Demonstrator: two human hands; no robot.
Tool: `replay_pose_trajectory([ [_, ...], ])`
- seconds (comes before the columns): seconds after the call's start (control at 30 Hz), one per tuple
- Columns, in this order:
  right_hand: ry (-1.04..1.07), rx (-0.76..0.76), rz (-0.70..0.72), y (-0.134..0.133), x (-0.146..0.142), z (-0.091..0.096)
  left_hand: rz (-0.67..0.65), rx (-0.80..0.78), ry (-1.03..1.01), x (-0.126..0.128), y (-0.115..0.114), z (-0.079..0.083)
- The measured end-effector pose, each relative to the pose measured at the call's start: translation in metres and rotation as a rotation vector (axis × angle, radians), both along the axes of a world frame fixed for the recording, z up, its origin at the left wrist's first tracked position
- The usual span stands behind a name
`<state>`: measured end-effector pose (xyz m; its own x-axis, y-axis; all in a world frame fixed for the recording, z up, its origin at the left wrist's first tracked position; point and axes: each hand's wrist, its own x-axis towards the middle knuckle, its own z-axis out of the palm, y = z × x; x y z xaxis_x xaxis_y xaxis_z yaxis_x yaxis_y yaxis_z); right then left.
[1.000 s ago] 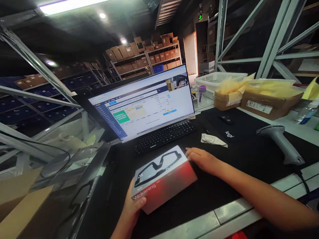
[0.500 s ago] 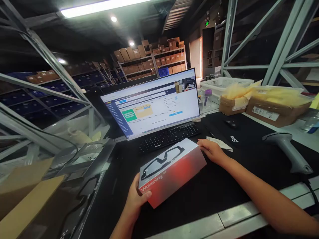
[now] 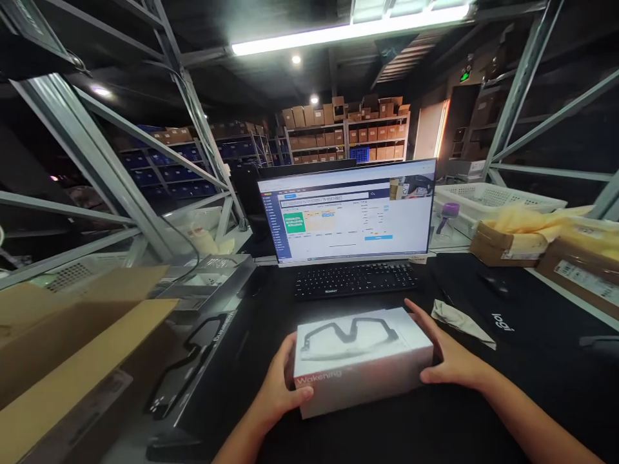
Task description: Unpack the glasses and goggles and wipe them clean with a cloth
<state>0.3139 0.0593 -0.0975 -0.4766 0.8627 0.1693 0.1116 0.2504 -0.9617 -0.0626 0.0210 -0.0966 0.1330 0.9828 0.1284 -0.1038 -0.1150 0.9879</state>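
A white carton (image 3: 363,370) printed "Wakening", with a dark angular outline on its top, is between my hands just above or on the black desk mat; I cannot tell whether it touches. My left hand (image 3: 283,385) wraps its left end, thumb on the front face. At the right end my right hand (image 3: 449,357) holds it, thumb on the front and the index finger stretched along the back corner. Behind the carton lie a black keyboard (image 3: 355,280) and a lit monitor (image 3: 338,225). A crumpled white cloth or paper (image 3: 461,322) lies beyond my right hand.
An open cardboard box (image 3: 91,354) and a black "Wakening" box (image 3: 198,361) stand at left. To the right are a mouse (image 3: 496,282), a purple-lidded bottle (image 3: 447,216), a white basket (image 3: 503,196) and cardboard boxes (image 3: 507,248) with yellow packing. Metal frames rise on both sides.
My right hand has closed around the carton's right end. The carton is turned squarer to me and sits more level. My view has swung left, with the barcode scanner now mostly out of frame.
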Motion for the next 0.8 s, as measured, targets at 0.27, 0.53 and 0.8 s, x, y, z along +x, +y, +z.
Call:
replay_pose_trajectory([
  [0.27,-0.262,0.102,-0.142,-0.022,-0.027,0.0,-0.103,0.106,0.189,-0.021,0.008,-0.012],
  [0.53,-0.466,0.339,-0.122,-0.026,-0.003,0.031,0.036,0.236,0.391,-0.04,-0.005,0.006],
  [0.8,-0.595,0.417,0.09,-0.046,0.004,0.067,0.09,0.221,0.507,-0.066,-0.064,0.016],
])
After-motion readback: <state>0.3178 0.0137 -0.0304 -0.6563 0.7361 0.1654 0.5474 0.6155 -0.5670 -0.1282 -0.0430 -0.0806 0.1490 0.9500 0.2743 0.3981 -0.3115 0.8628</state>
